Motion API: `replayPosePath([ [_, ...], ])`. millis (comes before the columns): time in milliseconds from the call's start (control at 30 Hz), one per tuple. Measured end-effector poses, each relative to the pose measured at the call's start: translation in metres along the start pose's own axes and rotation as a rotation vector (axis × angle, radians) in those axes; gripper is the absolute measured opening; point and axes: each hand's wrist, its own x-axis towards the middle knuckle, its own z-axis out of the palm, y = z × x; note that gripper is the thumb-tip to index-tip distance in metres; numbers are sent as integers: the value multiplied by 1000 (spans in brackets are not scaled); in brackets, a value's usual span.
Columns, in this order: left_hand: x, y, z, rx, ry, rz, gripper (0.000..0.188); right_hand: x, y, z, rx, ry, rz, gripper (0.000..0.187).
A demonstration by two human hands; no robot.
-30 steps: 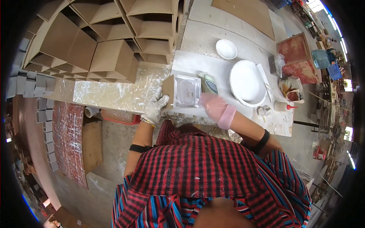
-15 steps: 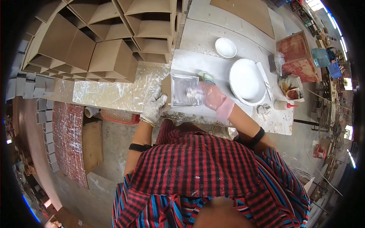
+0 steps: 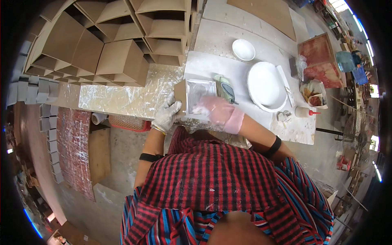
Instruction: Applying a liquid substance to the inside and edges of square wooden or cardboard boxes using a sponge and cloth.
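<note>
A shallow cardboard box [image 3: 180, 96] stands at the table's near edge, its brown side toward my left. Wet grey-white streaks coat its inside. My left hand [image 3: 166, 115], in a pale, stained knit glove, grips the box at its left side; some fingertips are hidden. My right hand [image 3: 218, 111], in a pink rubber glove, is over the near right part of the box. Its fingers are closed around a small whitish thing, too blurred to name. Just right of the box lies a crumpled green cloth [image 3: 223, 89] with a dark patch.
A large round basin [image 3: 267, 87] of white material stands to the right, a flat stick [image 3: 284, 81] across its rim. Behind is a small white bowl [image 3: 243, 50]. A bottle with red nozzle [image 3: 304, 112] stands farther right. Stacked cardboard boxes [image 3: 122, 61] rise at far left.
My right hand has swept left and nearer to me across the box, uncovering more of the green cloth. My left hand stays at the box's left side.
</note>
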Motion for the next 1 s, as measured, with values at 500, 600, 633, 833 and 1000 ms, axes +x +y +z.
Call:
replayPosePath([
  [500,3,-4,2,-57,147,-9,62,-22,-6,11,1248,632,105,32],
  [600,1,-5,1,-82,140,3,61,-34,-27,1,673,475,103,38],
  [633,2,-8,-4,-83,118,8,61,-32,-32,-1,572,336,288,40],
  [833,7,-9,-2,-108,38,11,60,-2,-49,-6,515,558,76,41],
  [1000,4,-19,-16,-93,69,16,59,8,-41,-8,874,557,101,38],
])
